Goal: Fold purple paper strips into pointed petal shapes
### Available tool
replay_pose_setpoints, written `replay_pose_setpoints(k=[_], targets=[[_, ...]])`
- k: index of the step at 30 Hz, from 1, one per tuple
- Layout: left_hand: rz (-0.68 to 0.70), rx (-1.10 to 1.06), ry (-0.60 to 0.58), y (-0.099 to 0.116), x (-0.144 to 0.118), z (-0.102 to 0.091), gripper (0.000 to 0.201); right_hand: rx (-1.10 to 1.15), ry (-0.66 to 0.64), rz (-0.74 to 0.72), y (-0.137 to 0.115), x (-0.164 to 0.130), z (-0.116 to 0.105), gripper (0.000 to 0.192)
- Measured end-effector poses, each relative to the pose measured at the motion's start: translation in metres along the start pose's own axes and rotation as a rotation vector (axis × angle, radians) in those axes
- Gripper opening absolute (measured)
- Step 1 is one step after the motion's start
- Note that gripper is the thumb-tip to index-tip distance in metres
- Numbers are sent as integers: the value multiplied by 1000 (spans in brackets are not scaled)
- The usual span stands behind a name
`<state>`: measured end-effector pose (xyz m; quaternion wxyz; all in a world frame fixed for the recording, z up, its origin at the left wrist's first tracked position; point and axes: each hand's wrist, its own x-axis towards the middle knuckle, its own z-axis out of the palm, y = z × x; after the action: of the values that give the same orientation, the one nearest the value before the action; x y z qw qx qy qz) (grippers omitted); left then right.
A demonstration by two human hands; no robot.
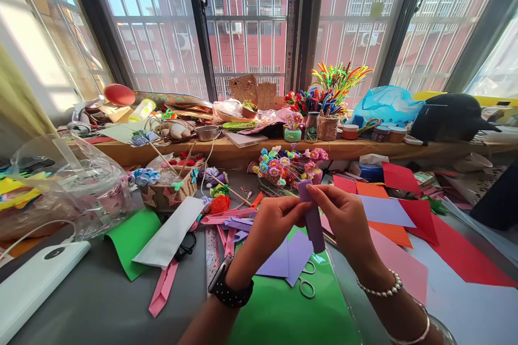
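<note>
- Both hands were up off the table, close together. My left hand (272,225) pinched the long edge of a folded purple paper strip (311,215); my right hand (347,215) gripped its upper part between thumb and fingers. The strip stood nearly upright between them, its lower end hanging free.
- Risk judged: the crease could run crooked. The grip sat high and the free end had nothing bracing it, so any twist from one hand would skew the fold.
- Risk judged: thin paper pinched hard from two sides could crumple or tear at the fold.
- Directly below my hands lay purple sheets (289,259) and scissors (308,280) on a green sheet (283,312). Had the strip slipped, it could have landed among the same-coloured pieces and been hard to pick out.
- Just beyond my fingertips stood a bunch of small paper flowers (283,164) on thin stems; a forward jerk of either hand could have knocked them.
- To the right of my right hand, loose red, orange and pink sheets (399,226) overlapped; a sweeping wrist could have shifted them.
</note>
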<state>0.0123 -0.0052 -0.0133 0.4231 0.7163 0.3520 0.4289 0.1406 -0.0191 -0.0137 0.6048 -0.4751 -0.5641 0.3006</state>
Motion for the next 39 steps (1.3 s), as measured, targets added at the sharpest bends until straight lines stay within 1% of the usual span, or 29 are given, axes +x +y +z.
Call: replay_pose_setpoints(k=[9, 15, 26, 28, 31, 33, 35, 39], targets=[[10, 2, -55, -1, -1, -2, 28, 35, -7, 18, -2, -1, 2, 26], [-15, -23, -58, 1, -1, -2, 29, 25, 6, 28, -1, -2, 5, 27], [12, 2, -75, -2, -1, -4, 31, -27, 21, 9, 2, -4, 5, 29], [-8, -15, -45, -2, 0, -4, 27, -40, 22, 1, 2, -3, 5, 28], [-59, -85, 42, 0, 0, -2, 20, -64, 25, -12, 2, -1, 5, 27], [-77, -117, 102, 1, 1, -1, 19, -71, 4, -18, 0, 0, 4, 27], [-74, -119, 163, 3, 1, -2, 18, -70, -52, -18, -1, 2, 0, 27], [-72, -119, 286, 4, 1, -8, 19, -97, -234, 26, -3, 4, -7, 24]])
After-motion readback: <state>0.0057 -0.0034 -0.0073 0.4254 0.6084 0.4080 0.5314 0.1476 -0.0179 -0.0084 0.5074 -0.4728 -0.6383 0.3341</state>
